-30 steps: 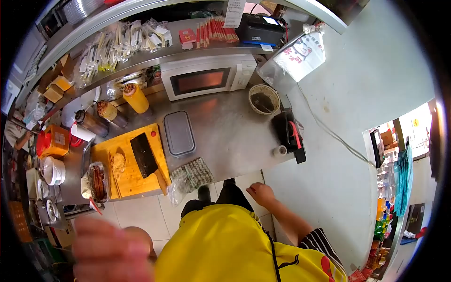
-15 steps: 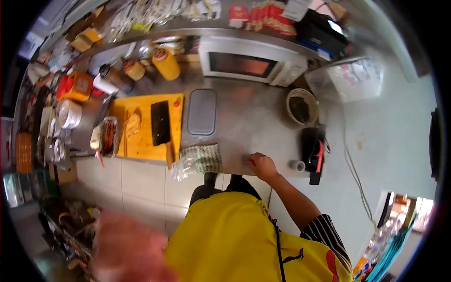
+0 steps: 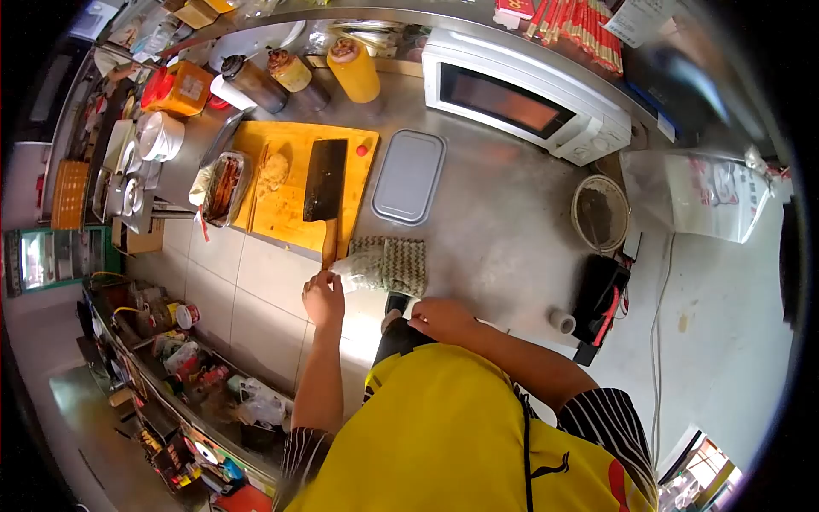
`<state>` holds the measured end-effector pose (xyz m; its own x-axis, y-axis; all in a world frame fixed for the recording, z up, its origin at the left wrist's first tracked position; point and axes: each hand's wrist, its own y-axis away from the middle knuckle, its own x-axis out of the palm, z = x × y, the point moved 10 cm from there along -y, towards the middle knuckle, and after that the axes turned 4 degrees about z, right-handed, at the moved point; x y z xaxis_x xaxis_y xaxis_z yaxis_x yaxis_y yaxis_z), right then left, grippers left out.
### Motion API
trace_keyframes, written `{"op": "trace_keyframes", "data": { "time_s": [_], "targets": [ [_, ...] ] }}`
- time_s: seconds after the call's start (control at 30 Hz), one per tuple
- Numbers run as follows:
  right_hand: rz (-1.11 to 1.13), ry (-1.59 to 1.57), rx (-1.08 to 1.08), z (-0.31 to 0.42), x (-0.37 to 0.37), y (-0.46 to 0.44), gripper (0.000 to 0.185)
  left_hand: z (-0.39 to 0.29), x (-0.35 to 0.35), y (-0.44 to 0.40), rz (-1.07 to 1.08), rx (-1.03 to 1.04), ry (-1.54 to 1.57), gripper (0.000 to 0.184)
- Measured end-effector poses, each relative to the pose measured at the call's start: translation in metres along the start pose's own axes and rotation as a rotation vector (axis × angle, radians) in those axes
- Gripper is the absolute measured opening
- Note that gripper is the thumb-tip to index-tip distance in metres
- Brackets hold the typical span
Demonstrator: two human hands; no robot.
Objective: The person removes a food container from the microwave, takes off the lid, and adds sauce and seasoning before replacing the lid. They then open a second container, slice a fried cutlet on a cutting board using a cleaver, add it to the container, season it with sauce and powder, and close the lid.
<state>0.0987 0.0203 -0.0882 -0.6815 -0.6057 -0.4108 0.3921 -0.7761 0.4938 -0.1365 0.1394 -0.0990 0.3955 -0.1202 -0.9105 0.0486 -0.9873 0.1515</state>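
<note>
Left hand has swung up beside the butt of the cleaver, its fingers and those of the right hand curled, any grip unclear; blade flat on cutting board, probably heavy, stiff, perhaps greasy, best held by the overhanging handle.

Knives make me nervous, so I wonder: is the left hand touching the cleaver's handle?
Cannot tell. The head view shows the left hand close by the end of the cleaver's handle, but neither contact nor a gap shows plainly.
</note>
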Motion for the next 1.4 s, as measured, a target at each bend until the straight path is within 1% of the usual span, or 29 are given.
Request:
{"op": "trace_keyframes", "data": {
  "time_s": [0.1,0.13,0.17,0.23,0.27,0.3,0.37,0.4,0.43,0.5,0.53,0.6,0.63,0.7,0.73,0.83,0.87,1.0,1.07,1.13,1.23,1.27,1.37,1.4],
  "targets": [
    [0.002,0.002,-0.047,0.007,0.009,-0.017,0.03,-0.024,-0.011,0.006,-0.065,0.203,-0.056,0.009],
    [-0.001,0.012,-0.067,0.013,0.012,-0.024,0.031,-0.039,-0.02,0.011,-0.08,0.307,0.009,0.007],
    [-0.014,-0.008,-0.084,0.019,0.015,-0.029,0.031,-0.054,-0.025,0.018,-0.063,0.387,0.001,0.005],
    [-0.05,-0.039,-0.112,0.039,0.011,-0.04,0.032,-0.064,-0.025,0.025,0.045,0.311,0.166,0.007],
    [-0.124,-0.055,-0.144,0.046,0.009,-0.044,0.034,-0.068,-0.023,0.027,0.099,0.255,0.264,0.01],
    [-0.134,-0.032,-0.084,0.049,0.01,-0.051,0.032,-0.068,-0.017,0.029,0.197,0.168,0.326,0.014],
    [-0.153,0.014,0.038,0.052,0.01,-0.063,0.029,-0.063,-0.005,0.034,0.326,0.009,0.514,0.016],
    [-0.253,0.009,0.033,0.057,0.001,-0.063,0.027,-0.063,0.006,0.036,0.426,-0.051,0.695,0.015],
    [-0.273,0.002,0.053,0.056,0.002,-0.068,0.026,-0.061,0.012,0.038,0.517,-0.112,0.75,0.013],
    [-0.314,-0.013,0.1,0.052,0.002,-0.076,0.025,-0.056,0.022,0.04,0.61,-0.283,1.124,0.02],
    [-0.335,-0.018,0.135,0.053,0.001,-0.075,0.022,-0.05,0.032,0.037,0.678,-0.302,1.161,0.023],
    [-0.414,0.011,0.128,0.073,-0.002,-0.075,0.022,-0.04,0.051,0.028,0.825,-0.34,1.227,0.027],
    [-0.453,0.028,0.129,0.085,-0.002,-0.075,0.021,-0.041,0.057,0.024,0.926,-0.394,1.307,0.029],
    [-0.351,0.099,0.178,0.112,0.011,-0.082,0.02,-0.05,0.067,0.017,1.125,-0.516,1.475,0.035],
    [-0.298,0.142,0.198,0.123,0.015,-0.088,0.019,-0.061,0.063,0.004,1.176,-0.202,1.482,0.059],
    [-0.596,0.202,0.107,0.157,-0.003,-0.091,0.019,-0.053,0.066,-0.002,1.399,-0.442,1.556,0.088],
    [-0.617,0.207,0.087,0.166,-0.002,-0.096,0.019,-0.057,0.063,-0.005,1.5,-0.416,1.542,0.1],
    [-0.671,0.255,-0.029,0.202,0.005,-0.111,0.018,-0.063,0.045,-0.031,1.496,-0.244,1.6,0.087],
    [-0.653,0.289,-0.107,0.221,0.005,-0.12,0.016,-0.068,0.036,-0.041,1.472,-0.281,1.677,0.089],
    [-0.606,0.308,-0.17,0.243,-0.004,-0.116,0.014,-0.079,0.012,-0.05,1.426,-0.34,1.72,0.093],
    [-0.508,0.24,-0.306,0.271,0.008,-0.121,0.013,-0.082,-0.002,-0.077,1.332,-0.297,1.752,0.095],
    [-0.509,0.174,-0.293,0.267,0.005,-0.124,0.017,-0.073,-0.003,-0.09,1.254,-0.371,1.826,0.091],
    [-0.447,-0.058,-0.191,0.232,0.002,-0.142,0.027,-0.018,0.026,-0.149,0.963,-0.303,1.659,0.077],
    [-0.503,-0.117,-0.066,0.206,-0.002,-0.147,0.034,0.0,0.005,-0.174,0.757,-0.203,1.444,0.067]
  ]
}}
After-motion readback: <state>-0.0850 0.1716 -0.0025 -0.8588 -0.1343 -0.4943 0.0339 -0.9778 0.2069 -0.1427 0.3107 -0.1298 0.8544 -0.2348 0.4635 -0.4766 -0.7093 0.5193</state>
